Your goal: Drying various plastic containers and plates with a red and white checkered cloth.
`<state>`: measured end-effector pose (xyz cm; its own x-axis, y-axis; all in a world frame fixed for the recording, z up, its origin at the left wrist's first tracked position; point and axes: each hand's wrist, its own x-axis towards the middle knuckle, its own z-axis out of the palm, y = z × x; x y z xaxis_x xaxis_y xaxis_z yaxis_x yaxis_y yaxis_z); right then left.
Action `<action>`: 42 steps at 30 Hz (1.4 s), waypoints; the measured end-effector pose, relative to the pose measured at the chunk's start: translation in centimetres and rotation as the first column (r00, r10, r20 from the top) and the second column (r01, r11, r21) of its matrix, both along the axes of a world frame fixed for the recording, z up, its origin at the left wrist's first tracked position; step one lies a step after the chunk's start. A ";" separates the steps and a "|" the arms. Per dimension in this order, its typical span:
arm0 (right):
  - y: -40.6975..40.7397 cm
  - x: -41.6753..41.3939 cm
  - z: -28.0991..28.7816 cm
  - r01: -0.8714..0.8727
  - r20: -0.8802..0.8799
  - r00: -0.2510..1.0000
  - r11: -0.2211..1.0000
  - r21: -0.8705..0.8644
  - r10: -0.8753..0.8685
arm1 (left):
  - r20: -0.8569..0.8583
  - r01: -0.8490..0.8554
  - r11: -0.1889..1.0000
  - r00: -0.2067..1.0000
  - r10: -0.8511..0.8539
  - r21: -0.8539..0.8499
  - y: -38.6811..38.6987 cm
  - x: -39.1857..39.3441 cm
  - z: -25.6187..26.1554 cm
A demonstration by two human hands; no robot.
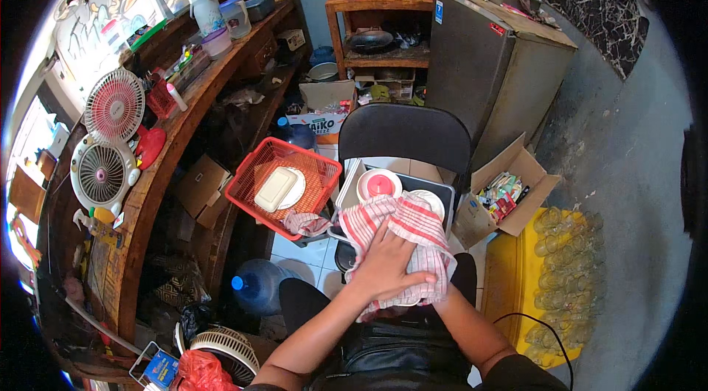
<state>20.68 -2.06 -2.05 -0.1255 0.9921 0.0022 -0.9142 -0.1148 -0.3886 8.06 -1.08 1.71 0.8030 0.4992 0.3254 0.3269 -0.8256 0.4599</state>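
Note:
My left hand [384, 265] lies flat on a red-and-white striped cloth [365, 214], its thumb stretched to the right. The cloth is bunched over my lap and the near edge of a grey plastic basin [449, 197]. My right forearm [467, 322] runs under the cloth, which hides most of that hand; its grip does not show. A pale rim peeks out below the cloth, too covered to name. In the basin sit a white bowl [362, 181] with a pink round item [380, 185] in it, and white dishes [428, 203] partly beneath the cloth.
A black chair [404, 131] supports the basin. Left of it, a red plastic basket [243, 186] holds a cream rectangular container [275, 189], a white plate [297, 189] and another cloth [307, 224]. At right are a carton of packets [531, 169] and glass mugs [561, 280] on a yellow surface [506, 275].

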 end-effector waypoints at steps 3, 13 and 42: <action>-0.5 0.7 -0.7 -0.002 -0.009 1.000 1.000 -0.003 0.002 | -0.071 -0.064 0.992 0.995 0.072 0.108 -1.6 0.1 0.3; -1.9 0.9 -3.1 0.011 -0.040 0.999 1.000 -0.020 -0.011 | -0.077 -0.194 0.971 0.976 0.206 0.143 -1.9 -0.3 -0.5; -1.2 0.5 -4.9 -0.184 -0.334 0.889 0.914 0.362 0.312 | 0.152 -0.385 0.907 0.920 0.362 0.171 -1.0 -1.2 -1.5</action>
<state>21.19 -3.23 -7.00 -0.2937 0.8666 0.4034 -0.9545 -0.2889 -0.0743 6.85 -2.13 0.24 0.5216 0.6731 0.5243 0.5832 -0.7298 0.3567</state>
